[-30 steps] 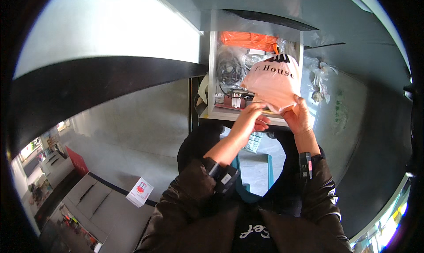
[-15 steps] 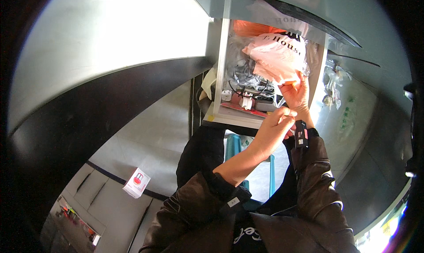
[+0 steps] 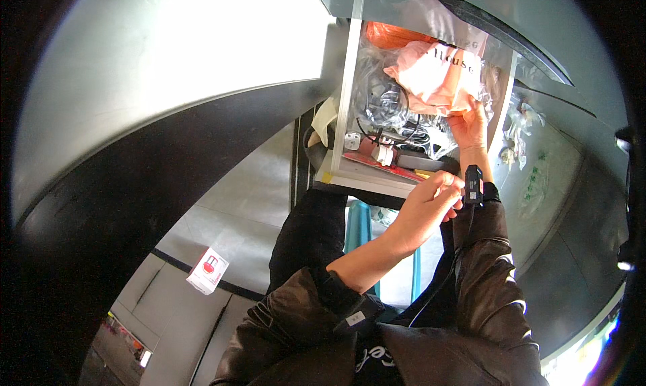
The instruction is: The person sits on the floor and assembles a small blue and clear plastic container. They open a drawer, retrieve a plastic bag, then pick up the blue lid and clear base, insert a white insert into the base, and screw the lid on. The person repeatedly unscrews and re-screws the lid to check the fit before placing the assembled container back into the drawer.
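Note:
My right hand [image 3: 470,127] reaches into an open drawer [image 3: 346,98]. Its fingers are closed on the lower edge of a crumpled pink plastic bag [image 3: 431,76] with dark print. My left hand [image 3: 431,203] hovers over the drawer's front edge, beside my right wrist. Its fingers are curled in and I see nothing in them. A small black device [image 3: 474,186] with a cable sits on my right wrist. Under and beside the bag lie clear plastic bags [image 3: 380,93] with dark cables, a white plug [image 3: 383,155] and a flat red item [image 3: 377,167].
An orange bag [image 3: 393,34] lies at the drawer's back. Clear plastic scraps [image 3: 518,133] are on the floor to the right. A teal stool [image 3: 359,228] stands between my legs. A white and red box [image 3: 208,271] sits at lower left. The white tabletop [image 3: 188,43] rises at left.
The pink bag has shifted a little and folded at its lower edge, under my right hand. More of the clear bags and cables shows. My left hand stays curled by my right wrist.

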Demonstrator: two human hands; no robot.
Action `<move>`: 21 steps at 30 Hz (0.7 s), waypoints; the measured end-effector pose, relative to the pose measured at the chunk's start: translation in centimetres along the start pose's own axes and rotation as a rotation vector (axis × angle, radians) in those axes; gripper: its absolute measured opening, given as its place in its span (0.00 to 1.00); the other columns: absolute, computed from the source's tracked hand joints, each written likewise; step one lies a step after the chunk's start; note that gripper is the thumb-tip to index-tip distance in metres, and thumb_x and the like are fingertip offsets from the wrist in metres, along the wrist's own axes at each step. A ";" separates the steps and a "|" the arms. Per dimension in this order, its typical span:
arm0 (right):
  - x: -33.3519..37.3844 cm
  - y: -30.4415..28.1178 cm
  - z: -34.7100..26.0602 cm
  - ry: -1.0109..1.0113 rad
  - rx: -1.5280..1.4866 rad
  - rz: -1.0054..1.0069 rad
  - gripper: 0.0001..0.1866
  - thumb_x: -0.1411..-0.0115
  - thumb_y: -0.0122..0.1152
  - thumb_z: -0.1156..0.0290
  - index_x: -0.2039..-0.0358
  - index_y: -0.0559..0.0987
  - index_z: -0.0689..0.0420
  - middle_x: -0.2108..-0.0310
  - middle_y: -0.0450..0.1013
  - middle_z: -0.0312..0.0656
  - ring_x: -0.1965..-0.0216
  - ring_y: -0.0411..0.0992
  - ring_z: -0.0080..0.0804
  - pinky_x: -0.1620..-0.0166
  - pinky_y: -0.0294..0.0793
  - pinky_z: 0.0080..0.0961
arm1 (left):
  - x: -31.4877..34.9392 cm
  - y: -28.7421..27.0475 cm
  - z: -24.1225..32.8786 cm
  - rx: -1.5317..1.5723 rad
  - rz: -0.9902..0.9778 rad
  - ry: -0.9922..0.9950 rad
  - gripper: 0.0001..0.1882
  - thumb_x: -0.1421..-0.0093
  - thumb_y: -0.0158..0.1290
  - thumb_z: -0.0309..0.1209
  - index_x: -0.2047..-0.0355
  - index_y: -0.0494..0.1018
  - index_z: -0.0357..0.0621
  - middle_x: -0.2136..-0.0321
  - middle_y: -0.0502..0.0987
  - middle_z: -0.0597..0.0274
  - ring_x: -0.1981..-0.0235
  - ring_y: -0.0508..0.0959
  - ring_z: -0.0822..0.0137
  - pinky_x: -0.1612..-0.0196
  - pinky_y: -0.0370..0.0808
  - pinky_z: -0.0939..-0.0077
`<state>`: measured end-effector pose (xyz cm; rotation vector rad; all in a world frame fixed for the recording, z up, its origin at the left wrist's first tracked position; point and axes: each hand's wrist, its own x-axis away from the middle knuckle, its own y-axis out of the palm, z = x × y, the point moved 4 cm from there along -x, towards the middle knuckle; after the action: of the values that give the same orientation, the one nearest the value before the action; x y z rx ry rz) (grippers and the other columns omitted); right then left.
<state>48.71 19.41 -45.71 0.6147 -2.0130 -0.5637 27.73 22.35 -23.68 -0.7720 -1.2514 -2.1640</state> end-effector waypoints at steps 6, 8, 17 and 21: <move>-0.6 -0.1 -1.5 -0.248 0.255 0.193 0.31 0.42 0.73 0.77 0.39 0.72 0.53 0.47 0.76 0.42 0.46 0.76 0.39 0.45 0.77 0.40 | -0.1 0.6 -0.3 0.003 -0.002 -0.025 0.16 0.24 0.49 0.41 0.46 0.75 0.44 0.63 0.79 0.64 0.64 0.77 0.75 0.59 0.75 0.78; -0.2 0.1 -1.4 -0.297 0.338 0.199 0.33 0.42 0.74 0.78 0.38 0.70 0.54 0.45 0.75 0.41 0.45 0.75 0.38 0.45 0.76 0.39 | -0.1 0.5 -0.4 0.005 0.000 -0.033 0.16 0.24 0.49 0.41 0.47 0.75 0.44 0.63 0.79 0.64 0.64 0.77 0.75 0.59 0.75 0.78; 0.3 -0.4 0.6 -0.373 1.059 0.387 0.40 0.38 0.74 0.66 0.31 0.63 0.57 0.42 0.72 0.48 0.42 0.74 0.42 0.38 0.72 0.39 | -0.5 0.7 -0.3 0.034 -0.019 -0.030 0.15 0.24 0.49 0.41 0.48 0.75 0.44 0.64 0.78 0.64 0.65 0.77 0.75 0.60 0.74 0.80; 2.6 3.5 -1.0 -0.705 1.775 0.619 0.35 0.44 0.75 0.62 0.37 0.73 0.56 0.44 0.71 0.52 0.41 0.69 0.54 0.38 0.69 0.52 | -0.6 0.6 -0.3 0.062 -0.007 -0.034 0.15 0.25 0.50 0.40 0.49 0.75 0.44 0.64 0.79 0.64 0.66 0.76 0.76 0.62 0.73 0.81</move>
<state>47.78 20.38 -41.43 0.6768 -2.7706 1.8205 28.51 21.94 -23.88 -0.7831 -1.3331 -2.1153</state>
